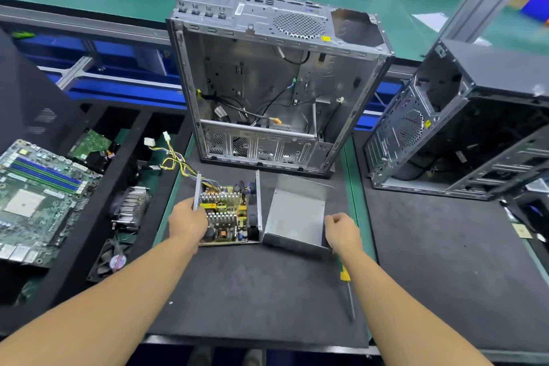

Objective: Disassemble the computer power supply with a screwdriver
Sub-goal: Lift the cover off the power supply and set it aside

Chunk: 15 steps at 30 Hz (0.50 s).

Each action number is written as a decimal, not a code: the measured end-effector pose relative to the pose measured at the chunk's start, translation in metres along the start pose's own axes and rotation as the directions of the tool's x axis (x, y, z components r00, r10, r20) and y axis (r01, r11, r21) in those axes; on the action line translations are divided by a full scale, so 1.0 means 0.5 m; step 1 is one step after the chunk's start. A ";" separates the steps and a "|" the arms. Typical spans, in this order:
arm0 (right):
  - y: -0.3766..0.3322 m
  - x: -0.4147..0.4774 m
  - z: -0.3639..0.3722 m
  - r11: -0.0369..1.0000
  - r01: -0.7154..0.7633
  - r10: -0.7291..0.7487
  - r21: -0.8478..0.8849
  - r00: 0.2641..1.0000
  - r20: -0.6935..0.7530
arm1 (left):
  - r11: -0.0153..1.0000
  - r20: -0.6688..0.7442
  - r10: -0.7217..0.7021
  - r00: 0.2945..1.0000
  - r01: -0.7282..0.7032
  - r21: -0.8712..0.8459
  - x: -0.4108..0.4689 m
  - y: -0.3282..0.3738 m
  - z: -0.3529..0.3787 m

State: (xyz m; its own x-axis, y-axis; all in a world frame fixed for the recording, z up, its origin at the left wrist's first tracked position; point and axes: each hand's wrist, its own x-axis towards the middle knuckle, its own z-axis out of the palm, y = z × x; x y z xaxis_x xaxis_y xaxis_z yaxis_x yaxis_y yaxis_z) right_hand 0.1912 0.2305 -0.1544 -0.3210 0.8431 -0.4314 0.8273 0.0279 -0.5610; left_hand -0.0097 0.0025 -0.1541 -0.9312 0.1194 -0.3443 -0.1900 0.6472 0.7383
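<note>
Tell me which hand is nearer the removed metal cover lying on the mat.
Right. The right hand is at the right edge of the metal cover; the left hand grips the left wall of the open power supply, which lies between it and the cover.

Single head-worn wide-angle view, set above the near edge of the black mat (pixel 252 291), facing forward and steeply down. The opened power supply (pixel 228 211) sits close, just below frame centre, with both forearms running in from the bottom corners to the left hand (pixel 188 218) and right hand (pixel 341 232) on either side of it. Beyond the power supply an open silver computer case (pixel 276 83) fills upper centre, left of it a motherboard (pixel 35 199) meets the frame edge, right of it stands a black case (pixel 463 134), and straight lines bow toward the margins.
</note>
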 end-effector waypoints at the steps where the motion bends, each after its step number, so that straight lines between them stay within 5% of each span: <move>1: 0.002 0.000 -0.001 1.000 0.010 -0.010 -0.020 1.000 -0.019 | 0.999 -0.026 -0.014 1.000 0.013 -0.031 0.003 0.006 0.000; 5: 0.000 -0.003 -0.014 0.998 0.059 -0.057 0.022 0.997 -0.058 | 0.998 -0.008 0.044 0.999 -0.044 0.040 0.021 0.007 -0.020; 9: -0.022 -0.028 -0.018 0.936 0.351 -0.344 0.016 0.906 0.245 | 0.983 0.042 0.110 0.993 -0.115 0.140 0.026 -0.014 -0.035; 10: -0.030 -0.036 -0.018 0.872 0.478 -0.411 -0.104 0.830 0.376 | 0.978 0.050 0.127 0.991 -0.134 0.159 0.024 -0.013 -0.040; 13: -0.051 -0.040 -0.007 0.432 0.778 -0.478 -0.456 0.626 0.616 | 0.944 0.127 0.198 0.972 -0.224 0.242 0.030 -0.009 -0.056; 15: -0.061 -0.039 -0.004 0.368 0.814 -0.502 -0.450 0.581 0.640 | 0.931 0.163 0.218 0.962 -0.255 0.260 0.032 -0.007 -0.062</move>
State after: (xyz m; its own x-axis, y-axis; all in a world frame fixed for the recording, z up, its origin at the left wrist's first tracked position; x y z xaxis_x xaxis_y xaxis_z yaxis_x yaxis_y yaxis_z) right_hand 0.1733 0.2141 -0.1275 -0.8971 0.1324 -0.4215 0.2509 0.9379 -0.2395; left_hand -0.0334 -0.0213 -0.1441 -0.8867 0.3790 -0.2647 0.1418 0.7679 0.6247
